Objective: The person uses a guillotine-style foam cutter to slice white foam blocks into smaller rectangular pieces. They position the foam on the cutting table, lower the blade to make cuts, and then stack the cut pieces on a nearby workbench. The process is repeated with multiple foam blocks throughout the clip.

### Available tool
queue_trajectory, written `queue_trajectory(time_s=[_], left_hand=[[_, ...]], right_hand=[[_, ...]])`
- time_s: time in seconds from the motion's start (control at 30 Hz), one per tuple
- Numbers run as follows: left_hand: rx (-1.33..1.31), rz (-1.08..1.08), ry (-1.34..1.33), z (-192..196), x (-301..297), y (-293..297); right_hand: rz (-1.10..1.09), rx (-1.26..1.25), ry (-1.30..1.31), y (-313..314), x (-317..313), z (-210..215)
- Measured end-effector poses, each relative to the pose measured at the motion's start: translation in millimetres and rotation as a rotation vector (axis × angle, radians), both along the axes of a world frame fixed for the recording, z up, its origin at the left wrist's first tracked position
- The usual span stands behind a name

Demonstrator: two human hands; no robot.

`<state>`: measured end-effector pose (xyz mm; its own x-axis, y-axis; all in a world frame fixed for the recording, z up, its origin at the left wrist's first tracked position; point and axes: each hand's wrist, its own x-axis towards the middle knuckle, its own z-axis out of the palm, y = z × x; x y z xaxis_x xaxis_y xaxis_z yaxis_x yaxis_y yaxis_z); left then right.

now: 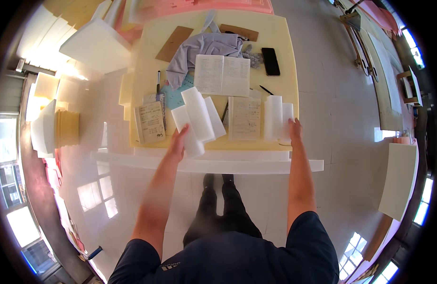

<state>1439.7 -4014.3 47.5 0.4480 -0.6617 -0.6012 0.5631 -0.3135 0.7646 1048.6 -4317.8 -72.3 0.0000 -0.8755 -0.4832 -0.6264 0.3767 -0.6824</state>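
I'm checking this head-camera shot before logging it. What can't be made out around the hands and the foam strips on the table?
- Left hand: its grip on the fanned white foam strips is unclear, since only the hand's back shows.
- Right hand: the fingers lie against the right foam pieces; held or only touched, cannot tell.
- Open notebook: the writing is too small.
- Grey cloth: it covers whatever lies beneath it.
- Picture rim: fisheye bending blurs the stacked foam.

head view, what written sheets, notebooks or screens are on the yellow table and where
Open white notebook: table centre, on the grey cloth.
Handwritten white sheet: front centre, upright rectangle.
Small cream booklet: front left, beside the left hand.
Black phone: back right, dark screen.
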Motion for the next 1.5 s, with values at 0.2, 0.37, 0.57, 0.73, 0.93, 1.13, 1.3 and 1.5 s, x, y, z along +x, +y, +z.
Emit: queue_trajectory(time_s=[0.2,0.37,0.57,0.73,0.93,1.13,1.3,1.5], left_hand=[[-0.001,-0.048,0.016,2.8,-2.0,-3.2],[0.024,-0.006,-0.04,8.0,-0.4,12.0],[-0.056,0.049,-0.091,-3.0,-2.8,1.4],[0.015,0.053,-0.163,5.4,-5.1,3.6],[0.013,0.066,-0.226,16.4,-12.8,-5.2],[-0.027,0.114,-0.313,18.2,-17.1,-3.2],[0.07,0.353,-0.825,42.0,-32.0,-11.0],[-0.214,-0.156,-0.507,49.0,-156.8,-95.8]], right_hand=[[-0.03,-0.18,0.454,-13.0,-26.2,-2.8],[0.066,-0.46,-0.154,50.5,118.1,109.9],[0.664,-0.375,-0.055,177.4,260.5,184.0],[0.788,-0.07,-0.009,176.3,269.9,193.3],[0.608,-0.223,-0.067,177.4,257.9,193.9],[0.274,-0.219,-0.467,119.6,156.0,190.9],[-0.018,-0.165,-0.555,48.0,-4.5,169.1],[-0.031,0.122,-0.601,33.7,-51.0,96.1]])
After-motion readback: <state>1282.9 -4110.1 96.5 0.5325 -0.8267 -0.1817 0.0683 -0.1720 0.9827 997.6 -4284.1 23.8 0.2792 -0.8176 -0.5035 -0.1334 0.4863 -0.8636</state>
